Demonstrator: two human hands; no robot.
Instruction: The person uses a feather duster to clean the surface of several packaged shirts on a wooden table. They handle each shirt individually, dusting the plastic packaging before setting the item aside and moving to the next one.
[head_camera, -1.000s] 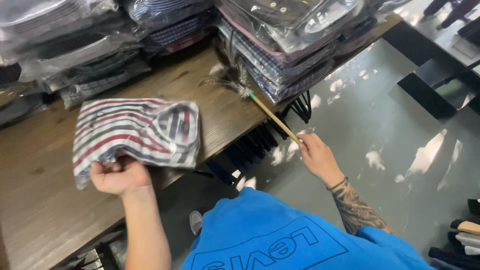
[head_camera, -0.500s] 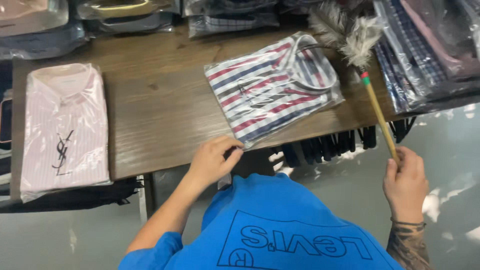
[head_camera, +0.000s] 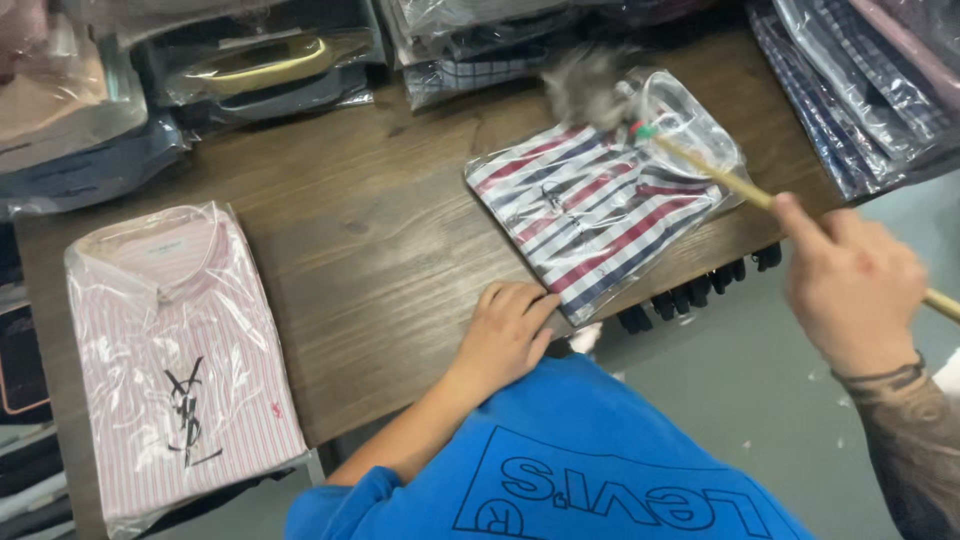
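Observation:
A folded shirt with red, white and navy stripes (head_camera: 590, 205) lies in a clear bag near the front edge of the wooden table (head_camera: 370, 240). My left hand (head_camera: 505, 335) rests flat on the table edge, fingertips touching the shirt's near corner. My right hand (head_camera: 850, 285) grips the wooden stick of a feather duster (head_camera: 700, 165). The duster's grey feather head (head_camera: 585, 90) is blurred and sits over the far end of the striped shirt.
A bagged pink striped shirt (head_camera: 175, 350) lies at the table's left end. Stacks of bagged shirts (head_camera: 250, 65) line the back, and more stand at the right (head_camera: 860, 80). Dark hangers (head_camera: 690, 295) hang under the table edge. Grey floor lies on the right.
The feather head has swung down onto the far end of the striped shirt. My right hand rose and moved toward the table. My left hand stays at the shirt's near corner.

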